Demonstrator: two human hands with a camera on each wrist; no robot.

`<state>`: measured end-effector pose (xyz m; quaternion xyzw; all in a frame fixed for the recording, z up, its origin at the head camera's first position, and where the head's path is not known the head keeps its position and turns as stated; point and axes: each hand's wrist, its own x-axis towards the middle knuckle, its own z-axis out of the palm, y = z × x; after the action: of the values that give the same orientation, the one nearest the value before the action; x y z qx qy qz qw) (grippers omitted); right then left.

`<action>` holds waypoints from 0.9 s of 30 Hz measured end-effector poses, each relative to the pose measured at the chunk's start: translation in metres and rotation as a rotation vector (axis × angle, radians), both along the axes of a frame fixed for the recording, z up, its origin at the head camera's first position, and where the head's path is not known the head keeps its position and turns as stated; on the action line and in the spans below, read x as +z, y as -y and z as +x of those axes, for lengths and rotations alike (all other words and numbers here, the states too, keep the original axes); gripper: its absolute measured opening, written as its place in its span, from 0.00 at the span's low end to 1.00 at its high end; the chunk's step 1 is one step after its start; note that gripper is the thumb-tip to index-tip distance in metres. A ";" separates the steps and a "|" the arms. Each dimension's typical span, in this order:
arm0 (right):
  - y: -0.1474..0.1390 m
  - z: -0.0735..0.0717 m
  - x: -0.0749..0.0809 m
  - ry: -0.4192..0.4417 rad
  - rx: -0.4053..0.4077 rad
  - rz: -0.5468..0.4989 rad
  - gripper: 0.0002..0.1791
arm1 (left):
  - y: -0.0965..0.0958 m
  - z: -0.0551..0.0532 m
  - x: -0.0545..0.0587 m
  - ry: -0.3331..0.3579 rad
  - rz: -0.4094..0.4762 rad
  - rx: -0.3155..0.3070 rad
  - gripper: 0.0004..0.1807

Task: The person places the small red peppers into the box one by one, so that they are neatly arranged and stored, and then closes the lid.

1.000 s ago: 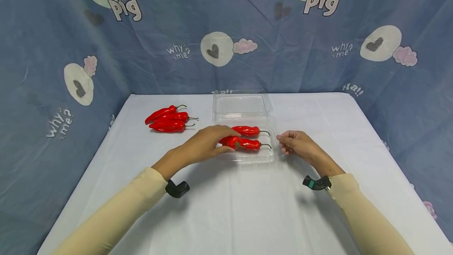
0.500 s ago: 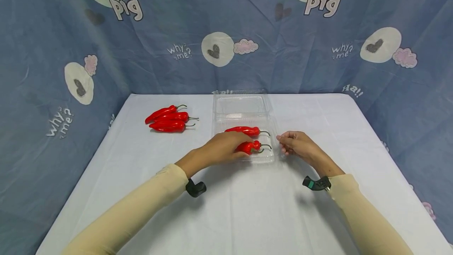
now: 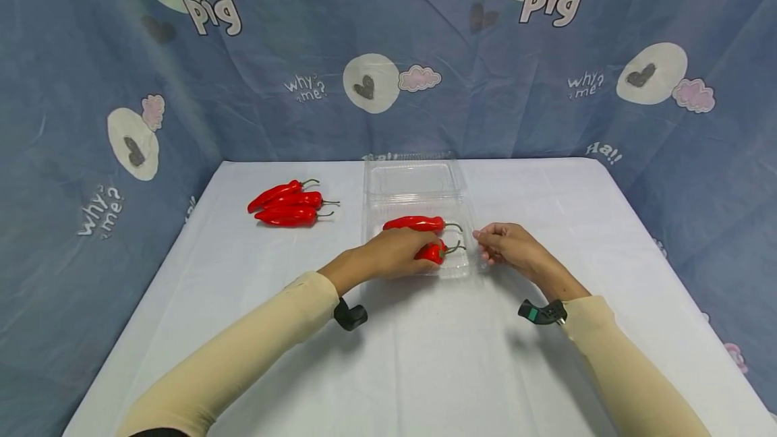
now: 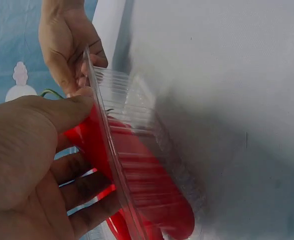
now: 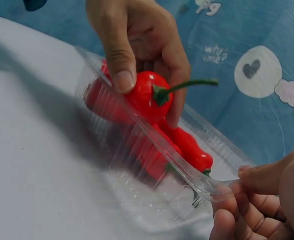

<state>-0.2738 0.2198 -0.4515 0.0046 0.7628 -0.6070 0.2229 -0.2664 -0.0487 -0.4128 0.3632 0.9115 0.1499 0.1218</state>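
Curled round a red chili pepper with a green stem, my left hand holds it over the near part of a clear plastic clamshell box. Its thumb lies on the near side of the pepper, by the box's rim. More red peppers lie in the box under and beyond it, one of them in plain sight along the far side. At the right end, my right hand pinches the box's rim corner between thumb and fingers, plainest in the right wrist view.
Left of the box, several red peppers lie bunched on the white-covered table. The box's clear lid is folded back toward the blue printed curtain behind the table.
My left hand has moved to the right and slightly down with the pepper, uncovering the far pepper in the box. The right hand stays at the corner.
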 end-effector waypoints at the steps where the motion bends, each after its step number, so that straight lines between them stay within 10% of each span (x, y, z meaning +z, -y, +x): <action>1: 0.000 0.000 0.000 0.001 -0.003 0.002 0.16 | -0.001 -0.001 0.000 0.020 0.002 -0.003 0.23; 15: -0.002 -0.001 -0.002 -0.015 0.004 0.002 0.15 | -0.011 -0.015 -0.008 0.126 -0.003 -0.041 0.20; 27: -0.002 0.001 0.001 -0.018 0.007 -0.001 0.15 | -0.002 -0.013 -0.004 0.084 0.029 -0.037 0.18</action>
<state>-0.2731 0.2215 -0.4502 -0.0036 0.7644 -0.6068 0.2178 -0.2790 -0.0471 -0.4171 0.3752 0.8964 0.1759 0.1576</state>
